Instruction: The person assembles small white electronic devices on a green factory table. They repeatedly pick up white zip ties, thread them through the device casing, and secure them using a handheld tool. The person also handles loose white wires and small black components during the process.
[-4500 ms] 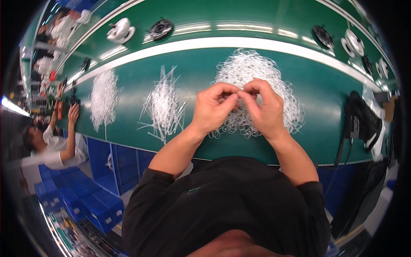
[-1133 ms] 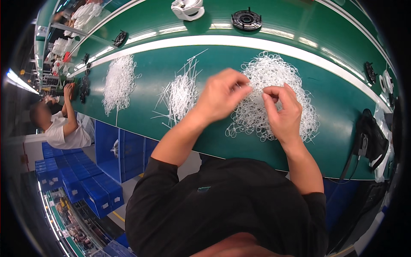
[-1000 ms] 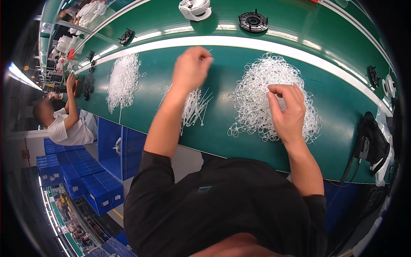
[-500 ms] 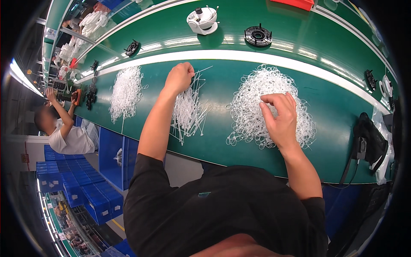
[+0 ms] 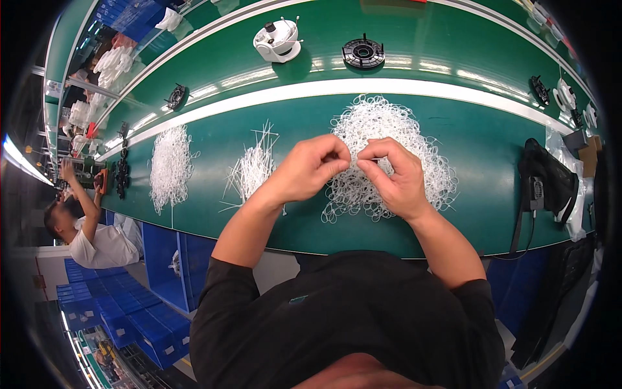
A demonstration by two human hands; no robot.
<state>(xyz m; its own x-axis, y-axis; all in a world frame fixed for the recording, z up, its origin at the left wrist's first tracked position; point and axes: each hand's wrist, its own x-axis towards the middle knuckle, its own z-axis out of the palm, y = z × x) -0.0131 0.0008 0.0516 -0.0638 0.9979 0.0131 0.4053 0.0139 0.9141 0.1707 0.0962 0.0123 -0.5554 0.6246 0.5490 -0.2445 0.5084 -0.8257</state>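
My left hand and my right hand face each other with fingertips almost touching, over the left part of a big heap of white cable ties bent into loops. Thumb and forefinger are pinched together on both hands. Whatever is between them is too thin to make out against the white heap. Left of my left hand lies a smaller bunch of straight white cable ties, partly covered by that hand and forearm. Farther left is another heap of white ties.
Beyond the pale strip stand a white rounded device and a black round base. A black bag lies at the right end of the green table. At far left a person works, near blue bins.
My left hand has come away from the straight ties, moving right and nearer to me, to meet my right hand. My right hand's fingers have closed to a pinch. The view has shifted slightly.
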